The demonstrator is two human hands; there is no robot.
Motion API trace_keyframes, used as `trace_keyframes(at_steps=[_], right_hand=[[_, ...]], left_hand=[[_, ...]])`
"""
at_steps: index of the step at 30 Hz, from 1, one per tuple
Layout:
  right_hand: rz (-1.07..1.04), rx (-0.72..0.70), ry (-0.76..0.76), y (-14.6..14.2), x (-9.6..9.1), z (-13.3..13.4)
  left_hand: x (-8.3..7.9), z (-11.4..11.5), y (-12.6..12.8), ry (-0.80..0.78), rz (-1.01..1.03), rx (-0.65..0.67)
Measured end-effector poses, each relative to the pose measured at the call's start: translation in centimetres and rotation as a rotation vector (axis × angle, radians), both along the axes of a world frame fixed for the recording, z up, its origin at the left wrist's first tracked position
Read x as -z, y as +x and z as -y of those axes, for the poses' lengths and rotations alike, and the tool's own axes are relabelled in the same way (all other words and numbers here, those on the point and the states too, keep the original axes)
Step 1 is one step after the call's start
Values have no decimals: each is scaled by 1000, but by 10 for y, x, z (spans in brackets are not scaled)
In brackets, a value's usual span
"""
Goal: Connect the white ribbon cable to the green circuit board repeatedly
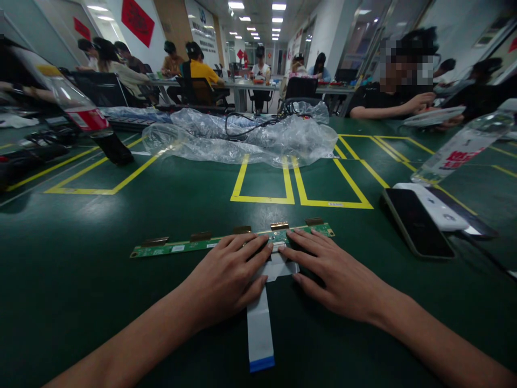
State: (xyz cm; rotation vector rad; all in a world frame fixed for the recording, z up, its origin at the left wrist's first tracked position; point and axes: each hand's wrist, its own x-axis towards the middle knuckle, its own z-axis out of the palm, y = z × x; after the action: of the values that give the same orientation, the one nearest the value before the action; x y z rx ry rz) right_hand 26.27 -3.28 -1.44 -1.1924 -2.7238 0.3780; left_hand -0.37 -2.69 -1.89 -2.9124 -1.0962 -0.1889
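Observation:
A long, narrow green circuit board (177, 248) lies across the green table, with several brown film tabs (279, 226) along its far edge. From its middle a white flat ribbon cable (260, 328) runs toward me and ends in a blue tip. My left hand (232, 269) rests on the board and the cable's left side, fingers stretched out. On the other side my right hand (329, 267) lies with spread fingers, its tips on the board and beside the connector. Part of the cable near the connector is hidden under my fingers.
Crumpled clear plastic wrap (250, 137) with a black cable lies farther back. A cola bottle (86, 116) stands at left; a clear bottle (464, 145), a phone (418, 222) and a white device (432, 207) are at right. Yellow tape (262, 200) marks the table (194, 194). A co-worker (404, 81) sits opposite.

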Motion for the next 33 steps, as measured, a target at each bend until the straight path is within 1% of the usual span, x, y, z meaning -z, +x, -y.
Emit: trace_keyframes(at_steps=[9, 15, 21, 27, 33], right_hand=[[16, -32, -40, 7, -4, -2], [21, -18, -10, 4, -3, -1], [-12, -17, 17, 3, -1, 0], [-12, -9, 1, 4, -3, -2], [-51, 0, 7, 7, -2, -5]], left_hand=[[0, 5, -1, -6, -25, -12], [-1, 2, -3, -23, -8, 4], [-1, 0, -7, -57, 49, 51], [0, 0, -8, -81, 66, 29], [2, -3, -7, -72, 68, 38]])
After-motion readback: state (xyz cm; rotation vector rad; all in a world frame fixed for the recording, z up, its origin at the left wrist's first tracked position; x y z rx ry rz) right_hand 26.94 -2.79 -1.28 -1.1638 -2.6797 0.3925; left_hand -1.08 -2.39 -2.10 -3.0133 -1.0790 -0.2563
